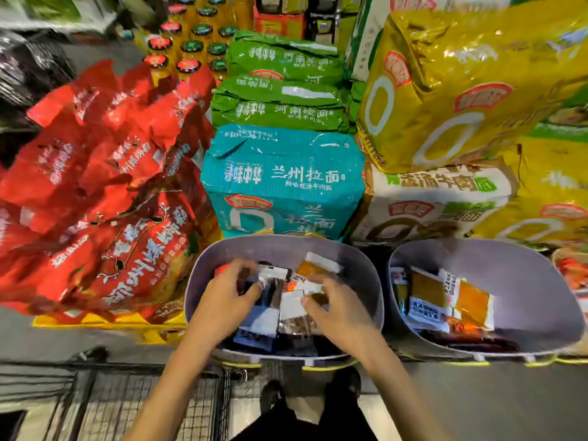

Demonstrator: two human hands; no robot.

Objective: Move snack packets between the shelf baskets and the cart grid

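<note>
- Snack packets [288,308] lie heaped in the grey basket [203,265] at the near edge of the shelf, with both hands down among them.
- The left hand [227,296] has thumb and fingers pinched on a dark-and-white packet at the top of the heap.
- The right hand [339,308] has its fingers bent over the pile. Motion blur hides whether it grips anything, so I cannot tell.
- This looks like the gathering step, before any packets are carried off.
- A second basket [537,281] with more packets sits just to the right.
- The cart grid [149,405] is near and to the left, below the shelf edge.
- The next move probably calls for a firm hold, a lift clear of the basket rim and a swing down and left to the grid.
</note>
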